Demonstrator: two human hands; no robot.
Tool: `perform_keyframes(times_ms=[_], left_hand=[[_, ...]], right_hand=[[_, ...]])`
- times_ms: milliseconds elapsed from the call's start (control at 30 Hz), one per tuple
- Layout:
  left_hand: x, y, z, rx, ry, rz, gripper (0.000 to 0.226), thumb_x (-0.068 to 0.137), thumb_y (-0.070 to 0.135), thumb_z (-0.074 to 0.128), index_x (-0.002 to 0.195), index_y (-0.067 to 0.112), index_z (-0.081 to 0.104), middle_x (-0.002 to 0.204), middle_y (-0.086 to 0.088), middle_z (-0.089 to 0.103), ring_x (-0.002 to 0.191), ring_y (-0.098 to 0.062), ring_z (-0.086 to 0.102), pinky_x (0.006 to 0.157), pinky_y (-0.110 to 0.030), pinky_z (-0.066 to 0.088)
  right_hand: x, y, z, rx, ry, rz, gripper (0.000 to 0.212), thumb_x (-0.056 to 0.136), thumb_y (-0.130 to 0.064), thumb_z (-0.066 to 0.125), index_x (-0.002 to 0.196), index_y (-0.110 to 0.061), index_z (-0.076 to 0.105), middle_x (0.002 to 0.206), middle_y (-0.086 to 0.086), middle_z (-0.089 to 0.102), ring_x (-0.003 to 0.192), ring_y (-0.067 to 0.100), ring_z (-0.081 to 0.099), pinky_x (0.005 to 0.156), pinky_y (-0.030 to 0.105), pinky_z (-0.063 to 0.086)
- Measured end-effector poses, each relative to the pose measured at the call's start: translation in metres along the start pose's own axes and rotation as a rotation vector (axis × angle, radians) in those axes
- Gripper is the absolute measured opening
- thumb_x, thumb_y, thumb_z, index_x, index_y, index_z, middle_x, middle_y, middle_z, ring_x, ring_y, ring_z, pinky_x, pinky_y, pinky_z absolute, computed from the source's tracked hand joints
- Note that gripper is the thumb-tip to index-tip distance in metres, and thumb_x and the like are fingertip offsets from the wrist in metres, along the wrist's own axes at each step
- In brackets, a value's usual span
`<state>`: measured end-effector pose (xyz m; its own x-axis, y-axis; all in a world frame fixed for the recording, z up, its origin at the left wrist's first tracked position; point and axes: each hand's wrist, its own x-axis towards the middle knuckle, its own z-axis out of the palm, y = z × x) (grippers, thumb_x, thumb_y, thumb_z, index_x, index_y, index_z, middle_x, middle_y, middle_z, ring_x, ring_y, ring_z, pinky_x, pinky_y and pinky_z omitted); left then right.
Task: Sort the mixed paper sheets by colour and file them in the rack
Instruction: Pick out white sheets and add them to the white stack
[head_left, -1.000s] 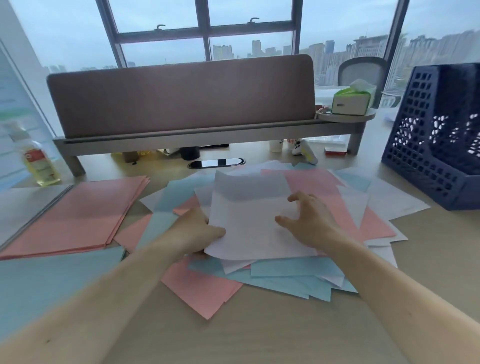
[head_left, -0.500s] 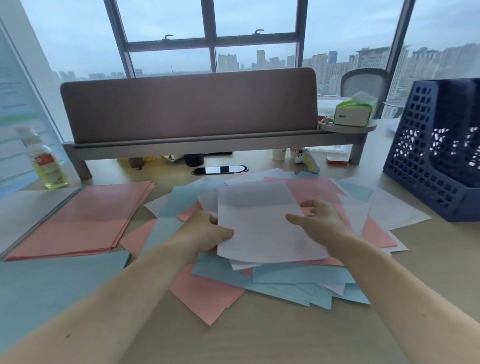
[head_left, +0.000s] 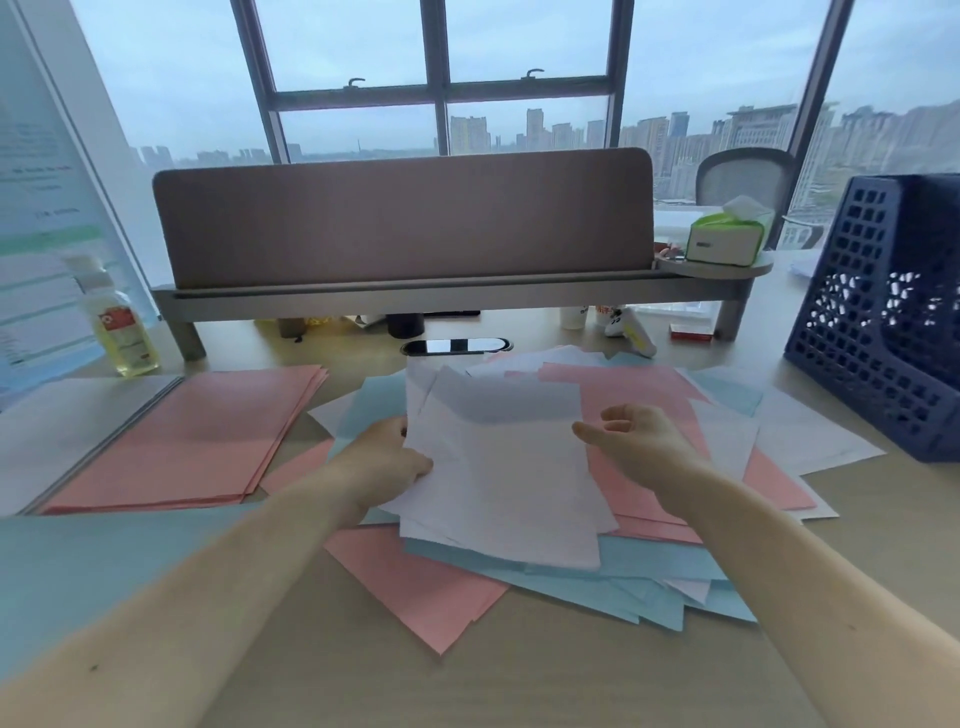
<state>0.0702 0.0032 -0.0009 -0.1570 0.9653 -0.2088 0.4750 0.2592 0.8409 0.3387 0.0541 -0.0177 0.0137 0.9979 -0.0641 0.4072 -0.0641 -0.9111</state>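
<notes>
**A:** Where are the white sheets (head_left: 498, 467)?

**B:** On top of the mixed pile (head_left: 571, 579), in the middle of the desk (head_left: 519, 675). A few of them lie fanned together. Pink and blue sheets spread out from under them on every side.

**A:** Who has hold of them?

**B:** The left hand (head_left: 387, 457). It grips their left edge, with the thumb on top and the fingers tucked out of sight beneath the paper.

**A:** And the right hand (head_left: 639, 441)?

**B:** It hovers just beside their right edge, over a pink sheet. The fingers are loosely curled, the thumb points toward the paper, and it holds nothing. I can't tell whether the thumb tip touches the edge.

**A:** Is anything sorted?

**B:** To the left of the pile lies a squared pink stack (head_left: 182, 441). A blue stack (head_left: 78, 582) sits nearer the person, partly under the left forearm. A pale stack (head_left: 67, 431) lies at the far left, touching the pink one.

**A:** The rack (head_left: 857, 338)?

**B:** It is dark blue and perforated. It stands at the right side of the desk, beyond the pile's right corner and well apart from both hands. I can't make out what is inside it.

**A:** Further back?

**B:** A brown divider screen (head_left: 405, 218) stands on a grey shelf, with a green tissue box (head_left: 724, 239) at its right end. A bottle (head_left: 122, 327) of yellowish liquid stands at the left. Behind them are an office chair (head_left: 743, 174) and a window onto city towers.
</notes>
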Motion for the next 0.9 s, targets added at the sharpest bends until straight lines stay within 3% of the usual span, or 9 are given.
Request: perform_keyframes(times_ms=[167,300,400,467,533,567,667,833,900], left_hand=[[-0.006,-0.004,-0.016,0.106,-0.046,0.041,0.02,0.093,0.006,0.063,0.101,0.024,0.059,0.104,0.002,0.068,0.092,-0.017,0.067,0.077,-0.028,0.056],[-0.005,-0.002,-0.026,0.129,0.058,0.278,0.03,0.098,0.005,0.055,0.12,0.025,0.061,0.104,0.004,0.072,0.092,-0.015,0.071,0.076,-0.027,0.056],[-0.003,-0.002,-0.035,-0.122,0.133,0.416,0.032,0.101,0.004,0.054,0.12,0.028,0.061,0.103,0.002,0.076,0.092,-0.019,0.074,0.077,-0.032,0.06],[-0.001,-0.005,-0.038,-0.29,0.101,0.399,0.033,0.101,0.003,0.055,0.124,0.025,0.06,0.105,0.001,0.077,0.095,-0.021,0.075,0.08,-0.036,0.06],[0.003,-0.011,-0.034,-0.33,0.015,0.325,0.036,0.098,0.007,0.063,0.129,0.024,0.056,0.109,0.002,0.076,0.1,-0.02,0.073,0.087,-0.037,0.058],[0.005,-0.014,-0.031,-0.314,-0.01,0.286,0.04,0.095,0.012,0.068,0.13,0.025,0.055,0.112,0.003,0.075,0.104,-0.019,0.072,0.093,-0.039,0.056],[0.012,-0.017,-0.02,-0.304,0.038,0.258,0.041,0.093,0.015,0.071,0.129,0.026,0.054,0.118,0.007,0.072,0.107,-0.013,0.07,0.099,-0.039,0.054],[0.005,-0.007,-0.013,-0.323,0.233,0.383,0.034,0.098,0.007,0.056,0.118,0.035,0.056,0.108,0.017,0.071,0.096,-0.002,0.069,0.076,-0.019,0.053],[0.0,-0.008,-0.021,-0.376,0.324,0.432,0.034,0.099,0.005,0.053,0.122,0.031,0.057,0.106,0.017,0.071,0.089,0.004,0.069,0.07,-0.014,0.053]], right_hand=[[-0.002,-0.008,0.016,0.048,-0.064,0.014,0.072,0.086,-0.039,0.075,0.144,-0.004,0.048,0.136,0.01,0.058,0.109,0.021,0.058,0.091,0.03,0.043],[-0.002,-0.014,0.021,0.107,-0.045,-0.004,0.072,0.086,-0.035,0.076,0.143,-0.003,0.046,0.131,0.01,0.058,0.103,0.019,0.057,0.092,0.03,0.044],[-0.004,-0.022,0.02,0.266,-0.052,0.014,0.093,0.073,-0.047,0.084,0.145,-0.005,0.044,0.138,0.009,0.057,0.115,0.024,0.061,0.1,0.036,0.047],[-0.001,-0.023,0.023,0.363,-0.083,0.007,0.063,0.079,-0.035,0.082,0.128,-0.002,0.06,0.121,0.012,0.07,0.101,0.025,0.07,0.091,0.037,0.056],[-0.004,-0.029,0.026,0.36,-0.079,-0.036,0.025,0.09,-0.013,0.072,0.113,-0.004,0.067,0.106,0.011,0.074,0.087,0.021,0.071,0.069,0.027,0.058],[-0.005,-0.031,0.028,0.355,-0.058,-0.065,0.019,0.091,-0.007,0.069,0.11,-0.007,0.068,0.104,0.01,0.075,0.087,0.022,0.071,0.068,0.026,0.058],[-0.007,-0.038,0.038,0.375,-0.058,-0.138,0.024,0.091,0.0,0.066,0.106,-0.018,0.068,0.103,0.007,0.075,0.097,0.026,0.072,0.087,0.041,0.058],[-0.01,-0.043,0.055,0.363,0.0,-0.202,0.026,0.093,-0.001,0.062,0.112,-0.02,0.065,0.102,0.004,0.075,0.09,0.02,0.072,0.082,0.037,0.058],[-0.011,-0.05,0.058,0.415,0.023,-0.257,0.025,0.094,0.0,0.061,0.108,-0.021,0.066,0.1,0.003,0.077,0.09,0.02,0.072,0.081,0.037,0.058]])
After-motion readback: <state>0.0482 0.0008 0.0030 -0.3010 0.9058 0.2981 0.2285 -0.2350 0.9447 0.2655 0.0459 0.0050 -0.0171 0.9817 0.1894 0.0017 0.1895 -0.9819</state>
